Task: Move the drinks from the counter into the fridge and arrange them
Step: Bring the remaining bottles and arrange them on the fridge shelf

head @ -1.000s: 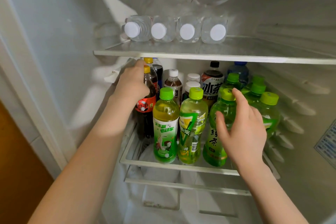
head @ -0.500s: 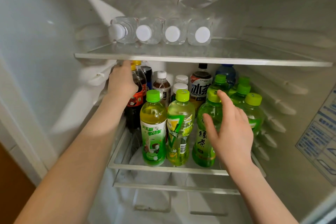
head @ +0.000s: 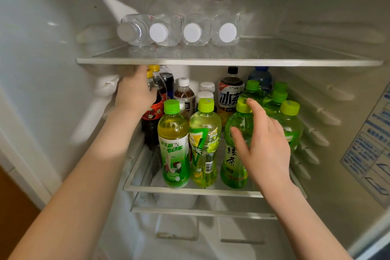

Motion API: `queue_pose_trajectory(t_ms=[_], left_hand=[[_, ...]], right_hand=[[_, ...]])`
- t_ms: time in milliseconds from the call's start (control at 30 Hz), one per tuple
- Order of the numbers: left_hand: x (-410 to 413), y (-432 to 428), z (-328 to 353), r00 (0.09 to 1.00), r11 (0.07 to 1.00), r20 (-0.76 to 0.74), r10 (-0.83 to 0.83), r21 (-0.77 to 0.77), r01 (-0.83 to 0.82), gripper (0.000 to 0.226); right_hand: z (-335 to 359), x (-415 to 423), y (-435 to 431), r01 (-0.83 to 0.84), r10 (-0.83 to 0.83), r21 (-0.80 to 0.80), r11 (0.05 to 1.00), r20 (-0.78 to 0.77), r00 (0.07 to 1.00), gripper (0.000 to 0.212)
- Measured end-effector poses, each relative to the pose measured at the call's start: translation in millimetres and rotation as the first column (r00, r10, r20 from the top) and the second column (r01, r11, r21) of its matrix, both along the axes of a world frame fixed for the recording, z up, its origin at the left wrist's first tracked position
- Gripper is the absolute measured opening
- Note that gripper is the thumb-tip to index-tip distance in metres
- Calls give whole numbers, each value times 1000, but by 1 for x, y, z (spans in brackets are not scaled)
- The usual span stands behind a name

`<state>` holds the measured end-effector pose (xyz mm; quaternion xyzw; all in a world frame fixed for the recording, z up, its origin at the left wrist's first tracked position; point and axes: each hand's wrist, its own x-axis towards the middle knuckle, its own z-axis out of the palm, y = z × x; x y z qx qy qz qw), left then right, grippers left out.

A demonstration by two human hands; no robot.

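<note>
Left hand (head: pixel 135 91) is gripping the upright cola bottle (head: pixel 150 116) at shelf's left; right hand (head: pixel 266 145), fingers spread, is hovering at the green tea bottle (head: pixel 232 158).

Place: you face a home fridge (head: pixel 52 69), likely in a kitchen.
Shelves: glass shelf (head: pixel 232 61) of water bottles (head: pixel 194 29), mixed drinks (head: pixel 204 143) below.
Side: sticker (head: pixel 367 154) on your right.

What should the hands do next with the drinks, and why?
Probably the left hand should let go of the cola bottle. The bottle seems to stand upright on the shelf, just left of the green-capped front row. The right hand, open against the green tea bottle, can steady that row meanwhile.
</note>
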<state>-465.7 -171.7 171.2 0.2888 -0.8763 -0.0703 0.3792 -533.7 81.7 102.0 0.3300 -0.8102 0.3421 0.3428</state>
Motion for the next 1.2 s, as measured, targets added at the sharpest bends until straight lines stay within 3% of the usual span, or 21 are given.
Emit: queue_pose_trajectory(t_ms=[100,233,367,567,767,900,1067,1200], left_hand=[[3,7,2,981,975,-146,-131,-198,100,22],[6,26,8,865,904,-328,-380,67,422,14],[8,37,11,866,813,-234,-441,303,497,12],[2,53,11,859,823,-93,-503,250,510,17],[-8,49,23,872,844,-6,-489,249,475,19],[-31,32,33,867,838,69,-494,303,453,19],[-69,9,34,870,914,308,-385,255,314,27],[-87,3,32,804,918,453,-386,278,284,37]], right_hand=[[5,-1,3,-3,3,27,1000,7,1000,59],[15,-3,7,13,-13,107,994,1,1000,57],[25,-13,11,-26,22,217,976,19,1000,58],[42,-26,18,-71,66,340,938,27,997,61],[56,-27,24,-85,106,359,929,-39,994,70],[54,-30,30,-101,127,302,948,-68,990,67],[47,-44,38,-74,99,174,982,-135,986,43],[38,-60,42,-163,163,0,987,45,986,36]])
